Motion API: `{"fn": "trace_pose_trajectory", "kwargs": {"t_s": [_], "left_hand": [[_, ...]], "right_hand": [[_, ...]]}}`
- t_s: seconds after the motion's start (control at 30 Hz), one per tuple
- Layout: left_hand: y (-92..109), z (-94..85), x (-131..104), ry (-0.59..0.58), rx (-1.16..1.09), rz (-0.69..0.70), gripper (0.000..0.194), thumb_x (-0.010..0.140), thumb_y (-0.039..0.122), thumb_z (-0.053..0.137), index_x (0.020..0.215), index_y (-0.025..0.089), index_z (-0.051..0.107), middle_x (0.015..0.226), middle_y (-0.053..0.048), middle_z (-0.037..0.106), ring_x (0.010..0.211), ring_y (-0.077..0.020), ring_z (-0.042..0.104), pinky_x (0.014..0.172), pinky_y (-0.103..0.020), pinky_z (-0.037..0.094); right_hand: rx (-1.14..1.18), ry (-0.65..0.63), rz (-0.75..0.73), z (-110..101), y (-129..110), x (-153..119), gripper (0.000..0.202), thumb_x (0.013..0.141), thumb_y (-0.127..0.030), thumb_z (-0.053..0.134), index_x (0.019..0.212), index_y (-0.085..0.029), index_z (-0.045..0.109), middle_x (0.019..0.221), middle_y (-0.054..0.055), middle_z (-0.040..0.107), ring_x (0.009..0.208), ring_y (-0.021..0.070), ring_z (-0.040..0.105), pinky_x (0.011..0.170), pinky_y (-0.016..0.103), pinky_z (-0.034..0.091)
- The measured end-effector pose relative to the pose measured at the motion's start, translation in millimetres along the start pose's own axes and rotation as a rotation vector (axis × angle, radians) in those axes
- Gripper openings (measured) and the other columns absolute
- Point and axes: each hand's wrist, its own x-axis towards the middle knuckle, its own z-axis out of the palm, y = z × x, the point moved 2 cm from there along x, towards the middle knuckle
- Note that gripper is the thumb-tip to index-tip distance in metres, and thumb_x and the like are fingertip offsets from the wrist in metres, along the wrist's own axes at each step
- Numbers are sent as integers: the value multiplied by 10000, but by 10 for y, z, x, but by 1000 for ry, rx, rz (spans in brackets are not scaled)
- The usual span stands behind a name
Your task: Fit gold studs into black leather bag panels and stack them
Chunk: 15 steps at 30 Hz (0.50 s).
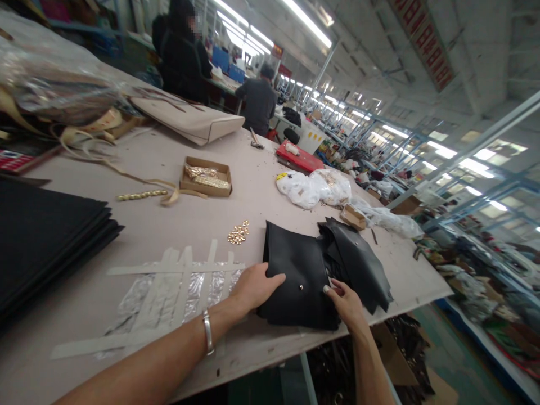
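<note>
A stack of black leather pieces lies near the table's front edge, with a small shiny metal stud on the top piece. My left hand grips its left edge, thumb on top and the other fingers partly hidden at the side. At the right edge, my right hand pinches the leather between thumb and fingers. Beyond that hand lies a second pile of black leather pieces, also with a stud showing. Small gold metal parts are heaped just behind the left hand.
Tape strips over clear plastic cover the table at left. Black sheets are stacked farther left. Behind are a cardboard box of gold parts, a beige bag, a hammer and white plastic bags. Two people stand beyond.
</note>
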Motion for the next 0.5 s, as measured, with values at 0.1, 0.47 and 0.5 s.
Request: {"fn": "trace_pose_trajectory", "kwargs": {"t_s": [0.1, 0.47, 0.5], "left_hand": [[-13, 111, -18, -15, -53, -8, 290, 644, 367, 794, 830, 155, 725, 954, -141, 760, 988, -346, 682, 808, -353, 505], [44, 250, -58, -152, -402, -251, 255, 862, 236, 636, 1093, 131, 628, 952, -95, 745, 761, -203, 712, 653, -305, 569], [54, 256, -72, -145, -396, -281, 248, 891, 253, 625, 1106, 130, 619, 948, -83, 733, 740, -183, 699, 650, -302, 569]], "right_hand": [[147, 13, 40, -18, 29, -87, 730, 659, -577, 682, 1220, -109, 684, 946, 115, 766, 816, 266, 713, 658, 345, 549], [661, -127, 359, 141, 127, -1469, 697, 579, -740, 782, 827, -92, 714, 691, 130, 738, 515, 206, 670, 418, 276, 499], [782, -203, 397, 231, 53, -1563, 731, 548, -713, 823, 906, -87, 706, 741, 143, 752, 524, 214, 684, 416, 279, 509]]}}
